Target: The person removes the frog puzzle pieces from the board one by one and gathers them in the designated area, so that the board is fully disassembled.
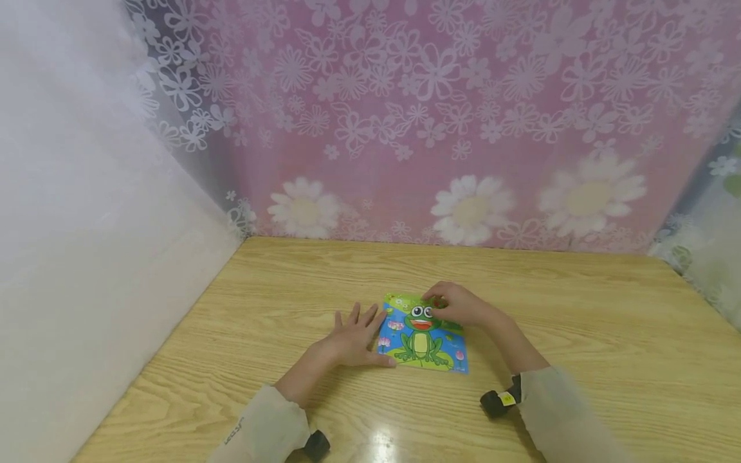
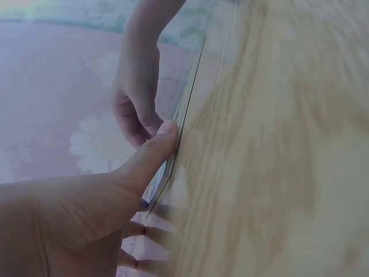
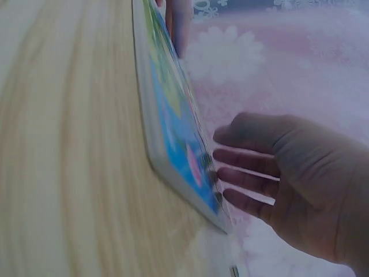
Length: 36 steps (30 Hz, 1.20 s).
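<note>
A square frog picture board [image 1: 420, 344], with a green frog on blue water, lies flat on the wooden table; its thick pale edge [image 3: 154, 144] shows in the right wrist view. My left hand [image 1: 353, 341] rests at the board's left side, fingers spread, the thumb touching the lower left edge. Over the upper right part of the board is my right hand [image 1: 460, 305], its fingertips at the picture's surface and a gap between thumb and fingers. No loose thing shows in either hand. The right hand covers that corner of the picture.
The wood-grain table [image 1: 278, 296] spreads out around the board. Behind it hangs a pink flowered curtain [image 1: 382, 128]. White sheeting [image 1: 104, 212] closes off the left side, and a pale flowered cloth [image 1: 712, 238] the right.
</note>
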Tool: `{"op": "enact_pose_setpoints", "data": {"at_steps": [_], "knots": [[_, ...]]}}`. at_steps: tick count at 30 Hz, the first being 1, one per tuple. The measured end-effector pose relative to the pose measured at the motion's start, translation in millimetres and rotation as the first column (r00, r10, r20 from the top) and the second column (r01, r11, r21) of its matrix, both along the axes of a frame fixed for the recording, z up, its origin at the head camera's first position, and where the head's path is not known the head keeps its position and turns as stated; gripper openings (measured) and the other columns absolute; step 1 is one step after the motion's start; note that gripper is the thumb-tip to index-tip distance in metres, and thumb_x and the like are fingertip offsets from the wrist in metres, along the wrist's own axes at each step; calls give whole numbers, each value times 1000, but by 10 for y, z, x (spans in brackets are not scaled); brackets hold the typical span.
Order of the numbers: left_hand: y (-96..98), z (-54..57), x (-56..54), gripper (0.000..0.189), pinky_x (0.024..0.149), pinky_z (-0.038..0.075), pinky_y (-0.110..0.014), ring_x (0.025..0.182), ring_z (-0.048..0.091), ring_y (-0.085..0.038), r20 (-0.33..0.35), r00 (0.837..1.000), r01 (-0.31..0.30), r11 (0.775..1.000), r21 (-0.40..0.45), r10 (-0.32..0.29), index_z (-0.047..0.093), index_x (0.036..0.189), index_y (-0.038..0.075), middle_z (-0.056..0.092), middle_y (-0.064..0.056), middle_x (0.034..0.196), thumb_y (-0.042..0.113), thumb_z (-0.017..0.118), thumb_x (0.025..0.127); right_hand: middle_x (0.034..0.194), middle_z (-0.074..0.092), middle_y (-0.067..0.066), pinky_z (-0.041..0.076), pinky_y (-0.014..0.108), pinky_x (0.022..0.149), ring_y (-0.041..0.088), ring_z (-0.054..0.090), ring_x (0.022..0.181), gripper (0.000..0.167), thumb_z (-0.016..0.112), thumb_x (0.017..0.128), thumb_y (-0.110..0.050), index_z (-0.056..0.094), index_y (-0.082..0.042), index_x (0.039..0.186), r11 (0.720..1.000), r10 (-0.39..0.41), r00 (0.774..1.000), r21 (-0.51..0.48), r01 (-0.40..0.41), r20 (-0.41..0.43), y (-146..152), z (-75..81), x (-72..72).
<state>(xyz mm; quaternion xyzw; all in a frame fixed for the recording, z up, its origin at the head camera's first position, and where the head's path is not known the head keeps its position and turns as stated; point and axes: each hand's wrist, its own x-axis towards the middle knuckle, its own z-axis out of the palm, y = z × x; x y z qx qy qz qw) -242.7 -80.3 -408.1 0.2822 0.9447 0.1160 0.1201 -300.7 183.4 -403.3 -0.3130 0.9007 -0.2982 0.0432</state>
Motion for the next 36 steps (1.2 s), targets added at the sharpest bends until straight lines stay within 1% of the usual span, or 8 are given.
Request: {"op": "enact_pose_setpoints", "data": {"at_steps": [4,8,13,18,21,30,33,36], "knots": [[1,2,-6,98,96,0,-67,134,-1,-42,5,1000,3,1000,4,-3,14,149,12,6,-12,152,67,53,78,98,58,7,46,33,71,18,53,80,19,64,84,-8,66,-1,101,998,-17,996,65,23,-91,-93,-42,-34],[-15,-6,-16,99,96,2,-67,134,-1,-42,-14,1000,1,1000,-20,-1,13,149,12,6,-11,152,70,51,77,96,57,7,45,34,69,18,50,78,17,65,82,-8,66,-2,98,995,-47,986,79,60,-161,-171,-68,-28],[-27,17,-10,98,95,2,-68,134,0,-42,-14,1000,2,1000,-14,-2,14,148,11,7,-13,152,68,52,78,99,55,6,45,34,72,20,47,84,19,64,83,-12,66,-3,100,989,-99,979,91,116,-176,-241,-74,21],[-10,25,5,97,95,2,-68,133,0,-43,-10,1000,10,1000,1,-10,15,148,10,8,-14,151,67,53,79,97,55,6,44,35,70,21,45,83,18,63,82,-10,65,-2,98,990,-128,973,36,138,-191,-237,-109,54],[7,16,14,97,95,2,-68,133,0,-43,-6,1000,12,1000,-4,-12,14,148,10,7,-13,152,67,52,79,94,53,5,42,33,68,20,43,81,16,63,82,-9,65,-2,96,989,-145,972,3,148,-187,-209,-155,55],[10,2,9,97,96,1,-67,134,-1,-42,-2,1000,7,1000,-9,-7,14,148,11,7,-12,152,67,52,79,94,53,3,42,35,73,21,45,86,15,65,83,-11,64,-6,97,978,-206,975,-34,204,-81,-199,-186,13],[9,0,3,97,96,1,-67,134,-1,-42,-4,1000,6,1000,-10,-6,14,148,11,7,-12,152,67,52,79,94,53,3,42,36,73,21,46,87,16,65,84,-12,63,-5,99,982,-187,980,-43,185,-65,-190,-174,2],[6,1,1,98,96,1,-67,134,-2,-41,-2,1000,4,1000,-12,-4,13,149,12,6,-11,152,68,52,78,98,54,5,43,37,76,22,47,88,21,65,84,-12,62,-4,104,991,-130,990,-39,128,-47,-150,-146,-4]]}}
